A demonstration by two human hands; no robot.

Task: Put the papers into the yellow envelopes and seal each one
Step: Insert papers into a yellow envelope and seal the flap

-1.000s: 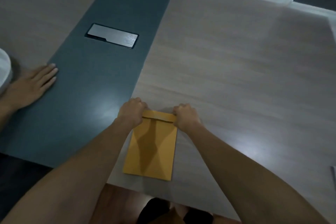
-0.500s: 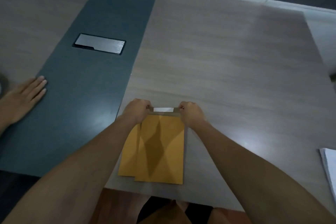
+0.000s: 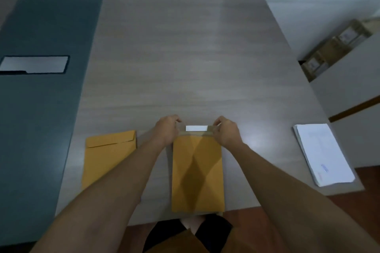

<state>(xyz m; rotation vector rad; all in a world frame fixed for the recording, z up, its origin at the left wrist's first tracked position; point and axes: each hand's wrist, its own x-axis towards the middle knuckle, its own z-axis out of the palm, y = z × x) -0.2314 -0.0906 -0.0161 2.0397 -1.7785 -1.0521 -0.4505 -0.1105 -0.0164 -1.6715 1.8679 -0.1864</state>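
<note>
A yellow envelope [image 3: 197,172] lies lengthwise on the wooden table near its front edge. My left hand [image 3: 167,130] and my right hand [image 3: 226,131] pinch the two top corners of its raised flap [image 3: 196,128], where a white strip shows between my fingers. A second yellow envelope [image 3: 109,156] with its flap folded down lies to the left, partly under my left forearm. A stack of white papers [image 3: 322,153] rests at the table's right edge.
The table [image 3: 185,57] has a dark teal strip [image 3: 45,109] along its left side with a metal cable hatch [image 3: 35,64]. Cardboard boxes [image 3: 333,47] sit on the floor beyond the right edge. My legs show below the table's front edge.
The flap that was folded down has been lifted, exposing a white strip. The view has swung right: another person's hand left the frame, and the second envelope and paper stack appeared.
</note>
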